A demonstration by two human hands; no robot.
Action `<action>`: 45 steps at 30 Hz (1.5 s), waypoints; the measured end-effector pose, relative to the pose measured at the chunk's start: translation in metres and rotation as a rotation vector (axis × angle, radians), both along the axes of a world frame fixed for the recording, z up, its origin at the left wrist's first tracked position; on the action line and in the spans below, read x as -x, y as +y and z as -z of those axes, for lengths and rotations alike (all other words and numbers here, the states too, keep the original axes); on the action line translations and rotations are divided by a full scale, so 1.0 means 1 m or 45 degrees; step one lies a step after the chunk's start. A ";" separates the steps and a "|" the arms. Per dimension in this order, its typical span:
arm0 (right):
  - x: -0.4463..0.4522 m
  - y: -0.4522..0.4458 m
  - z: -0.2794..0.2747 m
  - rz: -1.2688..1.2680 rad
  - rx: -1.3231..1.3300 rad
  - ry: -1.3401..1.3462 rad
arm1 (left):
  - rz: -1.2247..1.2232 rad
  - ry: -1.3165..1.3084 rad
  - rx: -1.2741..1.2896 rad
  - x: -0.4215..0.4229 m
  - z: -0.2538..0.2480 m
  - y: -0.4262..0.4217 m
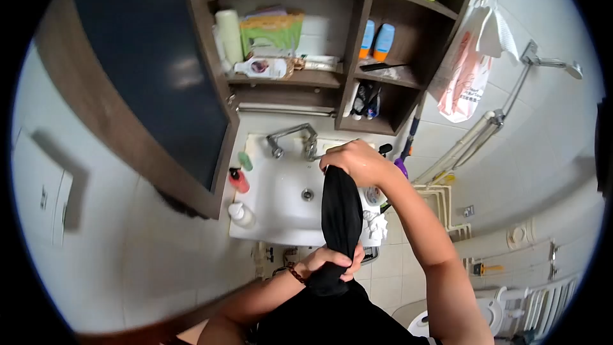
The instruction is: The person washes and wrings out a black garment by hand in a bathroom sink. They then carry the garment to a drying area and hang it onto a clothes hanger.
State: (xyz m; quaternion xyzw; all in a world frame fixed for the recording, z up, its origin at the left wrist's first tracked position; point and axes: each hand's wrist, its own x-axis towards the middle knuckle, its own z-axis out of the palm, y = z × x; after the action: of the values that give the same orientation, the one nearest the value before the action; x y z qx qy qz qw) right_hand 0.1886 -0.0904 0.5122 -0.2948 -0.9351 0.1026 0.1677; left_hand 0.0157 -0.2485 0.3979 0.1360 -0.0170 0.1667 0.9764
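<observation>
Across the right-hand side of the white basin point(281, 211), as seen from above, we find a length of black cloth point(341, 201) stretched between two hands. The right hand point(357, 161) is closed over its far end, near the tap point(311, 147). The left hand point(332, 263) is wrapped round the near part, thumb pressed across the folds, just beyond the front rim.

In our judgement, sound handling calls for the whole width gathered in each fist, so that no fold slips out under tension. We would advise even pulling with the wrists straight, and the cloth drawn back over the bowl, since its near part lies past the rim. We would also have the right forearm steer clear of the bottle point(373, 195) and the crumpled white item point(375, 225) at the basin's edge.

Certain points escape inspection. The right fingertips are tucked out of sight, so we cannot confirm how much fabric they secure. The near end of the cloth merges with the black clothing point(287, 319) behind it, and we cannot fix where it stops. Nor can we tell whether the fabric is wet, what garment or article it may be, or how high it hangs. The label on the bottle is unreadable.
</observation>
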 end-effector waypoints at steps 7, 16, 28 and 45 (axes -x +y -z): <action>-0.025 0.017 0.046 0.257 0.166 -0.279 | -0.058 0.242 -0.014 0.030 0.001 0.072; 0.039 -0.086 0.211 0.793 0.328 1.451 | -0.132 -0.172 0.564 -0.029 -0.016 0.109; 0.050 -0.004 0.132 0.589 -0.637 1.751 | 0.126 -0.361 0.464 -0.054 -0.031 0.074; -0.007 0.011 0.184 0.710 1.011 0.308 | -0.028 1.077 -3.373 0.021 0.042 0.254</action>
State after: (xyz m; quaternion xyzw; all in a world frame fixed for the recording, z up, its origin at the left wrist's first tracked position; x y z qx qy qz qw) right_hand 0.1956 -0.0796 0.3281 -0.5607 -0.6833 0.4353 0.1709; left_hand -0.0055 0.0055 0.3556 0.9895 0.1341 -0.0191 0.0514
